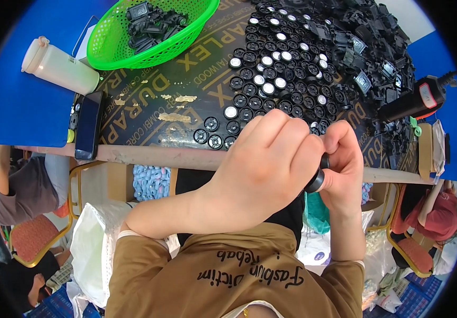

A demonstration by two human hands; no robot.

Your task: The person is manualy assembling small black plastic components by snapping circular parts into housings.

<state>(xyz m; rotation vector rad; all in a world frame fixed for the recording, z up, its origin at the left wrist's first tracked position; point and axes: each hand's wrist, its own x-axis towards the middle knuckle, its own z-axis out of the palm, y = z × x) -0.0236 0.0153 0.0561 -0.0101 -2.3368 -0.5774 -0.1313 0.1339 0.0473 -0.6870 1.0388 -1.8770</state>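
My left hand (271, 164) is closed, its knuckles up and its fingertips hidden from view. Pressed close beside it is my right hand (345, 164), with thumb and curled fingers pinching a small black toy wheel (315, 182). Part of another dark round edge shows just above that wheel, between the hands. What the left fingers grip cannot be made out. Both hands are over the table's near edge, in front of many black wheels (247, 100) lying flat, some with white or silver centres.
Black plastic toy parts (363, 53) are heaped at the right, by a black cylindrical tool (414, 99). A green basket (101, 45) of black parts stands far left, near a white bottle (61, 66) and a phone (88, 124). People sit at both sides.
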